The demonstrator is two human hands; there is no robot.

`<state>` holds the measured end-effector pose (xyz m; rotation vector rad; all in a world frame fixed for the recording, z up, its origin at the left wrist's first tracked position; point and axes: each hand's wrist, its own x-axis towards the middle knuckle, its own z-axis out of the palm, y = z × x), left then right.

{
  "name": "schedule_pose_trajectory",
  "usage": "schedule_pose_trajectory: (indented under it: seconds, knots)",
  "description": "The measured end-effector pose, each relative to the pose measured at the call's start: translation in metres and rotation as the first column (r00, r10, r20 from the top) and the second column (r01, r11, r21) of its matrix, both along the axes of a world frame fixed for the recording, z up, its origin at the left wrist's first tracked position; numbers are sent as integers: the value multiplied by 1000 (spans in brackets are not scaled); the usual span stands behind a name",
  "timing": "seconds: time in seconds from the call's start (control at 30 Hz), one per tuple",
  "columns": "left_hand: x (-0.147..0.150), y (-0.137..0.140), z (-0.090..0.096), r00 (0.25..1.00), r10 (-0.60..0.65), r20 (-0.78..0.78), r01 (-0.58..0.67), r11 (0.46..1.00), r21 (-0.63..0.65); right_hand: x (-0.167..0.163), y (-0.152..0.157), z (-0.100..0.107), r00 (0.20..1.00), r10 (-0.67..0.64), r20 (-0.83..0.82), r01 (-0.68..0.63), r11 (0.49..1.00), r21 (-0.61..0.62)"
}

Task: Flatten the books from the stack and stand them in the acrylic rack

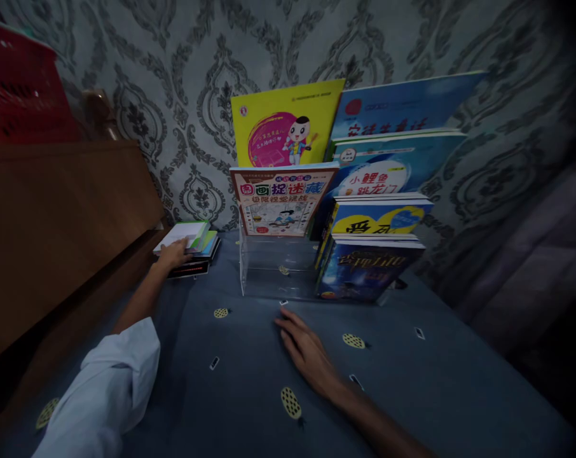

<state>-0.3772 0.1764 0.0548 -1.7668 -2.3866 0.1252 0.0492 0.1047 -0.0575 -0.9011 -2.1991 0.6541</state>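
Observation:
My left hand (173,253) reaches out to a small stack of books at the far left, its fingers stretched over the white-and-green top book (192,232). A dark book (187,270) lies at the bottom of that stack. Over the patterned blue cloth, my right hand (307,350) is held with fingers extended and nothing in them. Just beyond it stands a clear tiered book rack (243,273). The rack's left side holds a yellow book (288,121) behind a picture-puzzle book (283,200). Its front left tier is bare.
On the rack's right side, several books stand in tiers, with a dark blue book (369,270) in front and a teal book (397,162) further back. A brown wooden headboard (63,229) borders the left, with a red bag (25,89) above it. Patterned wallpaper (183,76) covers the back wall.

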Motion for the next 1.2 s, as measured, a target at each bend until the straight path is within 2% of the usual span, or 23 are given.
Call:
schedule_pose_trajectory:
  seconds: [0.33,0.63,0.77,0.9,1.03,1.13,1.2]
  knots:
    - [14,-24,12,993,-10,-121,11,1000,12,-2,3,-4,1000,10,-1,-10,1000,-17]
    - [38,-51,16,991,-54,-119,54,999,1,-2,4,-5,1000,13,-3,-13,1000,-19]
    - [56,-68,10,991,-92,-93,89,995,-33,-3,4,-2,1000,26,11,-25,999,-27]
    - [80,-88,-5,988,-149,-39,144,984,-104,-5,4,-2,1000,23,6,-22,999,-30]
    - [98,-107,-16,966,-254,50,259,949,-179,-5,5,-6,1000,16,16,-16,1000,-16]
    - [96,-110,-16,909,-355,220,395,902,-175,-5,5,-6,999,26,31,-25,999,-24]
    - [86,-103,-18,881,-357,310,409,904,-122,-5,5,-5,999,35,37,-33,999,-40]
